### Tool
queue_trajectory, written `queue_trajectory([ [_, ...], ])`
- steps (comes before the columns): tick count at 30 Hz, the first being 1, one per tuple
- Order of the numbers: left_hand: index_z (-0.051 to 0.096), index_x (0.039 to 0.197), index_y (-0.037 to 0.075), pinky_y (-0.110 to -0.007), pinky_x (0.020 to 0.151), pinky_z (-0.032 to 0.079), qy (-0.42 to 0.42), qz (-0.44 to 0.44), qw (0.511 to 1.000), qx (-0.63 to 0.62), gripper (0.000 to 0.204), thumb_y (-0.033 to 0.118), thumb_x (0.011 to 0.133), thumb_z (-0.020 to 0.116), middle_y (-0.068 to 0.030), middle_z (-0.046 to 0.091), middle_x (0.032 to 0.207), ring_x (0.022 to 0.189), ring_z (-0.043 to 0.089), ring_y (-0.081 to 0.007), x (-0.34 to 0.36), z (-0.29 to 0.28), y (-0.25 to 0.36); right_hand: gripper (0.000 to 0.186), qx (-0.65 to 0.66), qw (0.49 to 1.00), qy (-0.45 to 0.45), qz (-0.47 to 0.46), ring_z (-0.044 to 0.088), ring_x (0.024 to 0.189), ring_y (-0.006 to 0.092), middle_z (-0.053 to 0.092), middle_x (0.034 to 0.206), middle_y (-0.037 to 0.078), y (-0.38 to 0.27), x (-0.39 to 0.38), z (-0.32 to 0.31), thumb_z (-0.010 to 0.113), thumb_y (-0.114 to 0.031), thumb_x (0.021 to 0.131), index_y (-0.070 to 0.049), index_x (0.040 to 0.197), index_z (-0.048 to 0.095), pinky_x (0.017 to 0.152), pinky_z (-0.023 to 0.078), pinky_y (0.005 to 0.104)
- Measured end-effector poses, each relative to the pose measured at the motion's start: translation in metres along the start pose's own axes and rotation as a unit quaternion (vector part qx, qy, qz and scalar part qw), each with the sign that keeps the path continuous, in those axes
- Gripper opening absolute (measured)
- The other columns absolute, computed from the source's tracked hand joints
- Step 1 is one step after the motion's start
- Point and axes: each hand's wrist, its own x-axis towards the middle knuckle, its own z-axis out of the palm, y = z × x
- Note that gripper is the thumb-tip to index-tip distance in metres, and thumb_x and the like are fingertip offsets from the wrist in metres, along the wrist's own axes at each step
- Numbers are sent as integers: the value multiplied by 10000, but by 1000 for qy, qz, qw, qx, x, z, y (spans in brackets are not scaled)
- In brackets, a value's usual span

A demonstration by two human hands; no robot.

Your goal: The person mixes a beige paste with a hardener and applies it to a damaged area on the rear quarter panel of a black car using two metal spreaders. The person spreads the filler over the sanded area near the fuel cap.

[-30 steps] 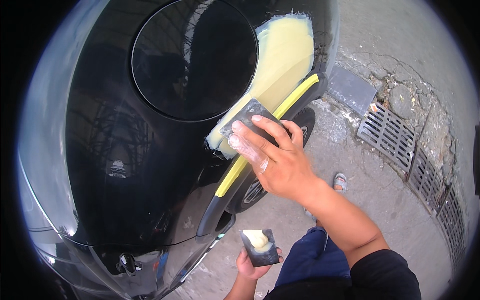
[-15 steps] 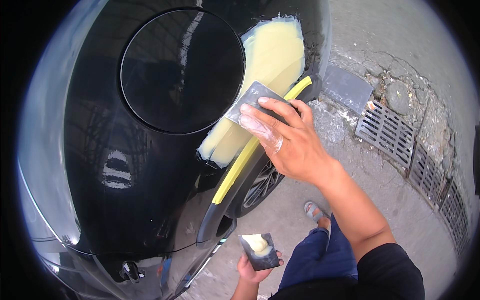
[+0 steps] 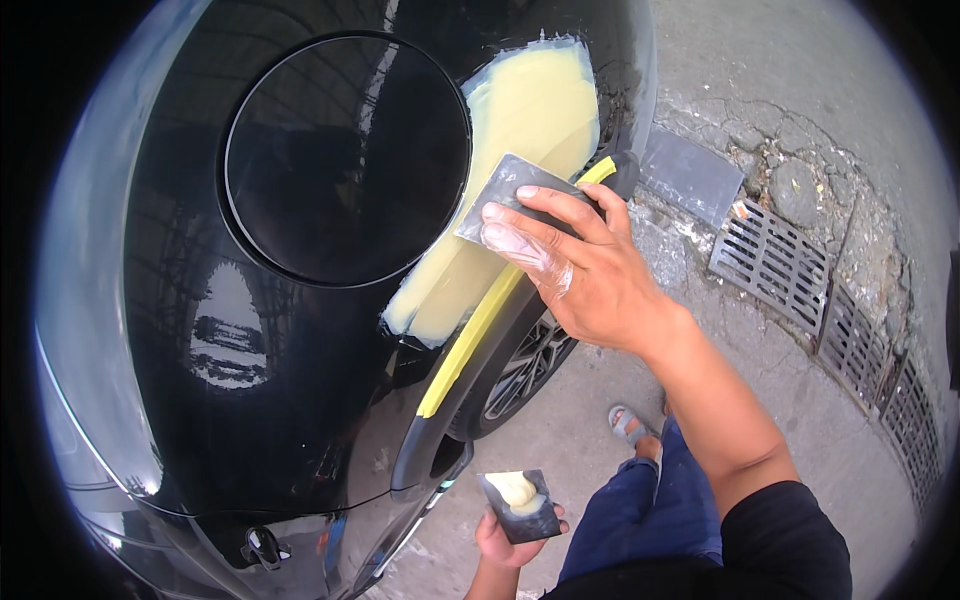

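My right hand (image 3: 590, 250) presses a dark flat filler spreader (image 3: 506, 190) against a strip of pale yellow body filler (image 3: 535, 110) on the black car panel (image 3: 300, 390). White filler residue coats one of its fingers. The strip runs beside the round fuel door (image 3: 345, 160) and above the wheel arch, which is edged with yellow masking tape (image 3: 470, 345). Lower down, clear of the car, my left hand (image 3: 505, 545) grips a dark square plate (image 3: 525, 520) carrying a dollop of cream filler (image 3: 515, 488).
Below the arch is the car's wheel (image 3: 525, 370). A door handle (image 3: 264, 548) sits at the lower left. On the right, metal drain grates (image 3: 770, 262) and a flat grey slab (image 3: 690, 175) lie in cracked concrete. My sandalled foot (image 3: 628, 425) stands on the ground.
My right hand and spreader have shifted slightly up along the filler strip. The car appears a little lower and further left in view. My left hand and its plate have hardly moved.
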Motion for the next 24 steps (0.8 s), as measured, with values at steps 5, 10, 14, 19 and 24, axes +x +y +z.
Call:
queue_trajectory([
  [5,305,1437,135,-612,880,413,3,3,1000,-15,734,533,867,543,-102,486,1356,1148,527,-425,3,3,-3,427,14,999,-26,-16,446,1257,189,566,1303,-36,9,10,-2,605,-60,816,-213,1214,620,1038,276,515],
  [10,312,1434,139,-610,882,412,4,-4,1000,-16,726,522,866,553,-102,489,1350,1147,525,-429,6,3,-5,418,38,998,-44,-17,438,1266,179,559,1309,-73,16,-1,5,602,-53,817,-227,1195,630,1054,264,520],
  [14,327,1428,141,-610,885,410,0,-5,1000,-16,709,519,870,547,-107,494,1347,1150,522,-431,10,5,-7,389,19,998,-56,-17,437,1268,162,559,1309,-83,23,-14,-2,617,-81,814,-240,1168,644,1058,262,514],
  [19,334,1429,152,-610,887,407,-1,-3,1000,-17,689,518,880,532,-111,497,1350,1156,517,-428,15,10,-9,372,-7,997,-32,-71,456,1255,144,575,1287,-91,40,10,-12,626,-125,820,-254,1169,644,1059,269,499],
  [24,349,1423,151,-611,895,404,-1,-2,1000,-27,671,514,886,525,-112,511,1337,1155,515,-427,18,12,-12,414,-12,993,-38,-115,463,1250,142,581,1277,-91,50,28,-16,603,-119,834,-261,1223,612,1061,279,495],
])
